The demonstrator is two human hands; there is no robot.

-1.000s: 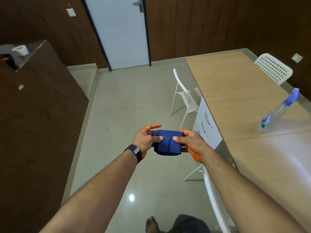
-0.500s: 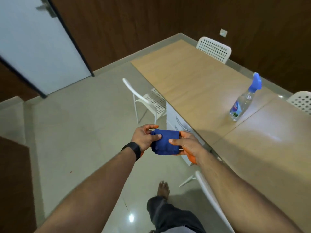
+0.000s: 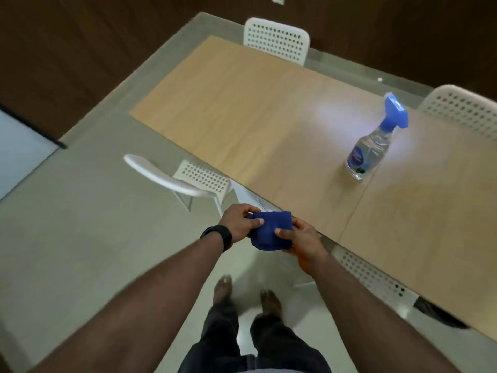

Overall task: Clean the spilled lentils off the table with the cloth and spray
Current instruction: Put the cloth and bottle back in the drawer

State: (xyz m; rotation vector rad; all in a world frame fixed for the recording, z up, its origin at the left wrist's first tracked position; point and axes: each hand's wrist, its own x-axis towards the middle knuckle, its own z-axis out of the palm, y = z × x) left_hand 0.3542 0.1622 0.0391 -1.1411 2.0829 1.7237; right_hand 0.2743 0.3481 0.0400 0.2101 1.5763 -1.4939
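A folded blue cloth (image 3: pixel 270 232) is held in front of me over the floor, just off the table's near edge. My left hand (image 3: pixel 239 223) pinches its left side and my right hand (image 3: pixel 298 240) grips its right side with the thumb on top. A clear spray bottle (image 3: pixel 369 149) with a blue trigger head stands upright on the wooden table (image 3: pixel 255 109), far to the right of my hands. I cannot make out any lentils on the tabletop.
White perforated chairs stand around the table: one at the near side to the left (image 3: pixel 188 179), one at the far end (image 3: pixel 277 40), one at the far right (image 3: pixel 462 111), one tucked under near my right arm (image 3: pixel 371 278). My bare feet (image 3: pixel 223 289) are on the tiled floor.
The view has swung right and down, bringing the table and bottle toward the centre. Both hands still hold the cloth and I have stepped closer to the table.
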